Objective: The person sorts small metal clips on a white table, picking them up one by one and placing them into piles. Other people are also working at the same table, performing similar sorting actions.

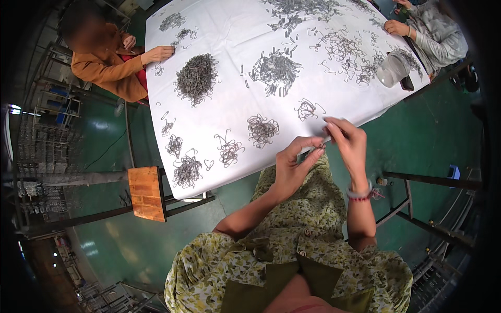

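Note:
Near the front edge of the white-covered table [245, 47], my left hand [292, 167] is closed in a pinch on a small metal piece, mostly hidden by the fingers. Close beside it, my right hand [350, 146] has its thumb and forefinger drawn together. Motion blurs those fingertips, and I cannot make out what is in them. Just beyond lies a small loose pile of bent wire hooks [308, 109]. Another hook pile [262, 130] sits left of my hands, with a looser group [228, 150] beside it.
A dense wire-hook heap [196, 78] and a pile of short grey metal pieces [275, 70] lie farther in. A clear plastic jar [391, 70] stands at the right edge. A person in brown [107, 68] and another in grey [436, 39] work opposite sides. A wooden stool [146, 193] is at left.

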Tool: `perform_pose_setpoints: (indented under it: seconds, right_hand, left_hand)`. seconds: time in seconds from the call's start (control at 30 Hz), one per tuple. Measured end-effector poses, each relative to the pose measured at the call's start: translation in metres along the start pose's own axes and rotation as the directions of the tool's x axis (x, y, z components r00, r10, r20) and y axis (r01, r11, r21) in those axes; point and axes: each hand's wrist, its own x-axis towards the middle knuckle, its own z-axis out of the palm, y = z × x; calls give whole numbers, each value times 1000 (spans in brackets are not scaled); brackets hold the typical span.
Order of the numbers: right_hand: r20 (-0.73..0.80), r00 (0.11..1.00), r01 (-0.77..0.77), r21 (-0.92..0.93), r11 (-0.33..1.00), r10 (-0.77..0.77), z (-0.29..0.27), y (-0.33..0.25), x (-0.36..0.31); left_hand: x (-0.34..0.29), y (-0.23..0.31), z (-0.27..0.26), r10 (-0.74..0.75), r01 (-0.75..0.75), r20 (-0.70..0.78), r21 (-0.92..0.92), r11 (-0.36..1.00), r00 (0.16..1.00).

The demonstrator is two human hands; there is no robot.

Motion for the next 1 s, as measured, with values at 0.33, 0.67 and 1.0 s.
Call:
perform_pose_setpoints:
  seconds: [0.33, 0.67, 1.0]
  right_hand:
    - [240, 927, 376, -579, 723, -289, 110, 93, 137]
    - [266, 896, 445, -510, 736, -357, 102, 63, 127]
    - [86, 980, 185, -78, 980, -179, 41, 40, 92]
  left_hand:
    - [-4, 2, -11, 51, -59, 61, 146, 987, 997]
    - [-2, 9, -3, -54, 56, -36, 35, 998, 998]
    - [-1, 2, 5, -104, 99, -71, -68, 993, 992]
